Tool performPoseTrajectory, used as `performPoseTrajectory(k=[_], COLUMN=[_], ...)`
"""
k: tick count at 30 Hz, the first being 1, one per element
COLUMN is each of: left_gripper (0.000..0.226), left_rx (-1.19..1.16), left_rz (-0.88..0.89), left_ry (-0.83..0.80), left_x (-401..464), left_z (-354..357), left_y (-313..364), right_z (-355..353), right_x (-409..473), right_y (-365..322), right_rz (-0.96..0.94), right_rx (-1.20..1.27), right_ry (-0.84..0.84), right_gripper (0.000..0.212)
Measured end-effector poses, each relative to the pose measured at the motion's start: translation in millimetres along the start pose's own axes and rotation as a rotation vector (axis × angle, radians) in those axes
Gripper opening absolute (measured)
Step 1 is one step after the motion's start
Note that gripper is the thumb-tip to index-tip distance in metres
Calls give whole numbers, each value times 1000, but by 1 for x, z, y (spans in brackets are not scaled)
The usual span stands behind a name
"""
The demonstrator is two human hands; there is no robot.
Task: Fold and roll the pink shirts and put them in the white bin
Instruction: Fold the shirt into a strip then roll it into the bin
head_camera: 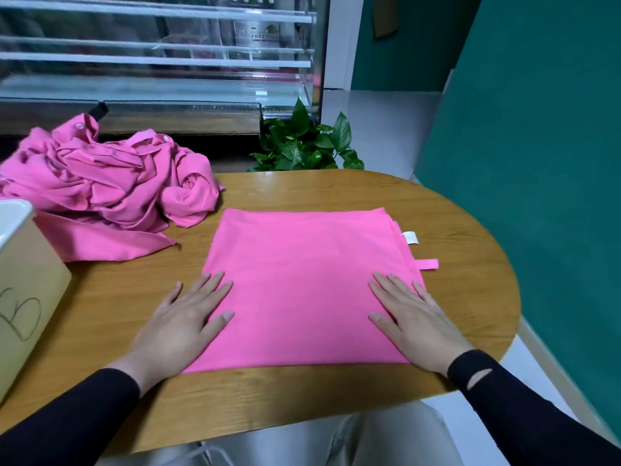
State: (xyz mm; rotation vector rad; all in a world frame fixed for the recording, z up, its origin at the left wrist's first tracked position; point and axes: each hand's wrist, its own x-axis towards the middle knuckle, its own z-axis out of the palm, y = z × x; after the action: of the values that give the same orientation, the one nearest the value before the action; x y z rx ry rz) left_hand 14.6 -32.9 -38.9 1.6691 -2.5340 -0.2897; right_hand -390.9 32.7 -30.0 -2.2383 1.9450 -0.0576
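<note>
Fingers of both hands straight, flat, pressing folded pink shirt near corners; gripping nothing.

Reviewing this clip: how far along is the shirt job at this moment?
Done: one pink shirt lies folded into a flat rectangle on the table. In hand: left hand and right hand press flat on its near corners; rolling not begun. Left: the crumpled shirt pile. The white bin contents are hidden.
</note>
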Motion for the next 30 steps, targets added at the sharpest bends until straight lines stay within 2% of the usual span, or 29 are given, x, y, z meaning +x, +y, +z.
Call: performPoseTrajectory(k=[5, 8, 12, 15, 18, 21, 25, 30], left_gripper=[69, 60, 68, 69, 67, 62, 40, 29], left_rx=[-66, -89, -47, -50, -111, -157, -218, -314], left_rz=[7, 152, 366, 367, 327, 275, 236, 193], left_ry=[130, 258, 168, 140, 157, 172, 198, 250], left_x=[-12, -17, -30, -32, -35, -43, -45, -44], left_z=[2, 1, 2, 2, 1, 1, 1, 2], left_y=[-5, -2, -8, -10, -9, -16, -31, -29], right_z=[4, 4, 8, 8, 6, 10, 2, -2], right_x=[-5, -5, -7, -8, -13, -26, -51, -65], right_y=[3, 4, 5, 5, 2, 8, 27, 39], right_rz=[69, 64, 67, 60, -51, -148, -155, -43], right_rx=[116, 140, 195, 199, 149, 166, 210, 227], right_ry=[126, 160, 231, 361, 462, 364, 78, 120], right_gripper=[65, 64, 59, 46, 35, 45, 71, 61])
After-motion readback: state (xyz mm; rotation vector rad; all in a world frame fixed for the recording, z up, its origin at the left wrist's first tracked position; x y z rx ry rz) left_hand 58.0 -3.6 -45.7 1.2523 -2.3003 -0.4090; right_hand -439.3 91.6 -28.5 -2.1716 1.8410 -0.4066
